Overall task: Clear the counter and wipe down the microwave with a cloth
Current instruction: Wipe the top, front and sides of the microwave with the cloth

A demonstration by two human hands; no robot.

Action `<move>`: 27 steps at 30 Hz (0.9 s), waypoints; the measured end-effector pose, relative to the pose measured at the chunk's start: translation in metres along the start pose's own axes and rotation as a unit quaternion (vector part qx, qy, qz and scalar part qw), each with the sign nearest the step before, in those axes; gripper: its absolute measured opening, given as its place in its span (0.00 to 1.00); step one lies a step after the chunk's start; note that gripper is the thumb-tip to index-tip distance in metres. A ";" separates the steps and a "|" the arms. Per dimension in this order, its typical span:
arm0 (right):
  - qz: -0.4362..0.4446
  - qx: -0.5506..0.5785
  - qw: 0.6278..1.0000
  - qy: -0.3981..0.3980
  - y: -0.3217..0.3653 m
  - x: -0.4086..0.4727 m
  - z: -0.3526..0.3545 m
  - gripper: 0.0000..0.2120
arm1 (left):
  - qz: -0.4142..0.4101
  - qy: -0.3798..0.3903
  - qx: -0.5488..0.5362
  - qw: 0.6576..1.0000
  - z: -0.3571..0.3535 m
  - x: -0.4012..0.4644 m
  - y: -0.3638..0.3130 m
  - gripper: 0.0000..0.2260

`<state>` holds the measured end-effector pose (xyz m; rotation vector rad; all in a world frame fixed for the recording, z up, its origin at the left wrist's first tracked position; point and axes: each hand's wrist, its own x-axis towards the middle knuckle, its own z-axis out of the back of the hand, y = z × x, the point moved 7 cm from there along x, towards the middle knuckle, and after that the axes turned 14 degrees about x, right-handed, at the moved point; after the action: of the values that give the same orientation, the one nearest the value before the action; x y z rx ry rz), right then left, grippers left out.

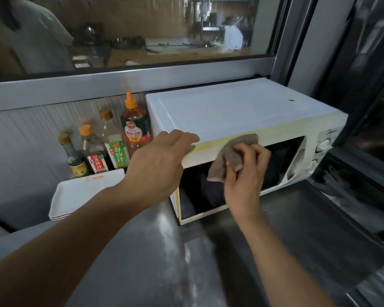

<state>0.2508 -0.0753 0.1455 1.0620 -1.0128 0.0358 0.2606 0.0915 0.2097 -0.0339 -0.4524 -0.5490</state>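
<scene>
A white microwave point(231, 107) stands on the steel counter point(153, 251), its dark door window facing me. My left hand point(162, 160) rests on the microwave's top front left corner, fingers laid over the edge. My right hand point(246, 173) grips a crumpled grey-brown cloth point(233, 154) and presses it against the yellowed strip along the top of the door.
Several sauce bottles point(111, 142) stand against the ribbed wall left of the microwave. A stack of white rectangular plates point(75, 193) lies in front of them. A window point(142, 29) runs above, and a dark glass panel point(364, 107) is at the right.
</scene>
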 end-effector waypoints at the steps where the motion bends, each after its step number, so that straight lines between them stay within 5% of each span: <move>1: -0.023 -0.006 1.000 -0.020 -0.013 0.013 0.014 0.17 | -0.003 -0.006 0.010 1.000 -0.001 0.002 -0.003 0.21; 6: -0.102 -0.026 0.991 -0.080 -0.041 0.045 0.048 0.18 | 0.000 -0.041 0.020 0.999 -0.005 0.011 -0.012 0.09; 13: -0.006 -0.002 1.000 -0.009 -0.013 0.014 0.017 0.16 | 0.027 -0.053 0.009 0.998 -0.013 0.035 -0.036 0.11; 20: -0.074 -0.068 0.991 -0.089 -0.069 0.079 0.077 0.16 | 0.049 -0.097 -0.026 0.994 -0.017 0.041 -0.033 0.11; 27: -0.054 -0.076 0.989 -0.118 -0.098 0.077 0.084 0.19 | 0.062 -0.133 -0.034 0.989 -0.023 0.037 -0.031 0.10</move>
<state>0.2849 -0.2214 0.1391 0.9949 -1.1492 -0.2565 0.2819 0.0430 0.2023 -0.2011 -0.6880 -0.4380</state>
